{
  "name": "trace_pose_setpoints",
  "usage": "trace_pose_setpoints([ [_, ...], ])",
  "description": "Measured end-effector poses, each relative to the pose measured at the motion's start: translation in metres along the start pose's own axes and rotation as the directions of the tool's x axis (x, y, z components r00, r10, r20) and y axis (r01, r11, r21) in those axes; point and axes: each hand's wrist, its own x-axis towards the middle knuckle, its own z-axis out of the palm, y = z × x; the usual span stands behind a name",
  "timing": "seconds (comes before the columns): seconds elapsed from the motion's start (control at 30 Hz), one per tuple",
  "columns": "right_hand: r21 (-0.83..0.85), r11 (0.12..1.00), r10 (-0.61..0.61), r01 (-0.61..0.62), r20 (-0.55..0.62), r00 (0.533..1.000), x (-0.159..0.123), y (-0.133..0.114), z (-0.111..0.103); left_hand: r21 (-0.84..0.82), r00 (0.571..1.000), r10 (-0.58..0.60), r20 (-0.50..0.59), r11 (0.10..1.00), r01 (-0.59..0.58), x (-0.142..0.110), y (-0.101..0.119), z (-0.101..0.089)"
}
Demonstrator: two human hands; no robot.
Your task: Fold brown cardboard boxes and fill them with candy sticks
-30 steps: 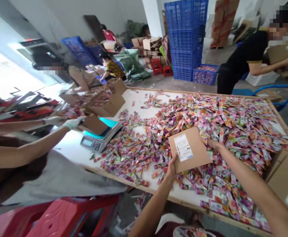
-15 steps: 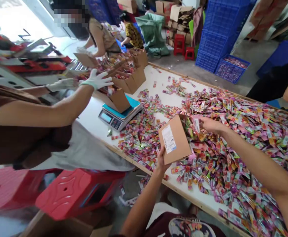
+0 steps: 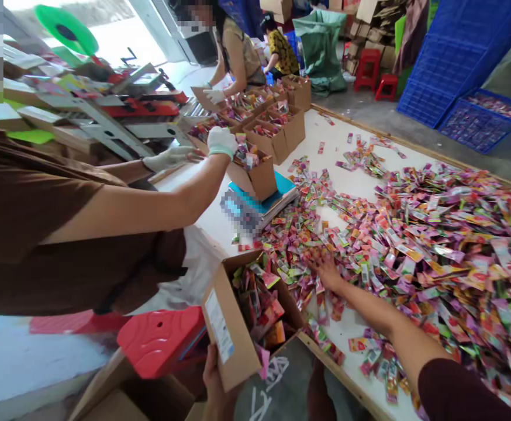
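Note:
My left hand [image 3: 214, 377] is closed on the lower side of a small open cardboard box [image 3: 240, 342] with a white label. The box is tilted beside the table's near edge and holds many small colourful packets [image 3: 264, 301]. Over to the right, my right hand [image 3: 327, 269] lies on the loose packets [image 3: 299, 245] on the white table, its fingers spread and reaching in among them. Its fingertips are partly blended with the packets.
A co-worker's gloved hand [image 3: 221, 143] touches packets in a filled box [image 3: 259, 180] on a scale [image 3: 284, 190]. Several filled boxes [image 3: 294, 128] stand behind it. A red stool [image 3: 161, 336] is at the lower left, by an open carton [image 3: 119, 403]. Blue crates [image 3: 439, 70] are stacked beyond the table.
My left hand has brought the box left and down to the table's near edge, its opening turned upward. My right hand has left the box and moved left onto the loose packets.

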Motion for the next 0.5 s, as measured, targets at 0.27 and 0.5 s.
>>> trace_pose_setpoints([
  [0.27,0.099,0.96,0.264,-0.262,-0.006,0.965,0.117,0.023,-0.054,0.062,0.993,-0.091,-0.073,0.994,0.096,0.021,-0.048,-0.064],
  [0.5,0.454,0.755,0.5,-0.473,0.068,0.863,0.065,0.048,-0.088,-0.244,0.992,-0.115,-0.047,0.965,0.101,0.045,-0.064,-0.012],
])
